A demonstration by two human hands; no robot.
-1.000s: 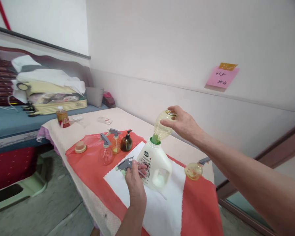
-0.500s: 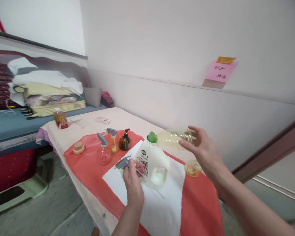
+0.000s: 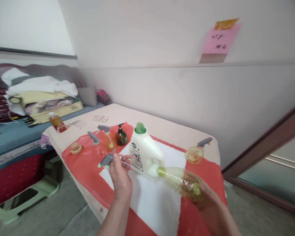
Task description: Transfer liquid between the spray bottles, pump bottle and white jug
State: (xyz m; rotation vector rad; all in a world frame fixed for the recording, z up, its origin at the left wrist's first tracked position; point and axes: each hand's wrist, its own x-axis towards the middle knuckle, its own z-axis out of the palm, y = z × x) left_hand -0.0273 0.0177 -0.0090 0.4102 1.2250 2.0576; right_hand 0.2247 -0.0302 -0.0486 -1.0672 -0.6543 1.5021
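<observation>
My right hand [image 3: 207,196] is curled round the base end of the yellow bottle [image 3: 174,177], tilted almost onto its side over the white cloth [image 3: 157,205], neck near the jug [image 3: 146,147]. My left hand [image 3: 120,173], partly closed, grips the grey spray head [image 3: 107,159]. Dipping that neck could spill any liquid inside; a careless sideways swing might knock the jug.

Red sheet [image 3: 86,164] on pale table [image 3: 157,126]
</observation>
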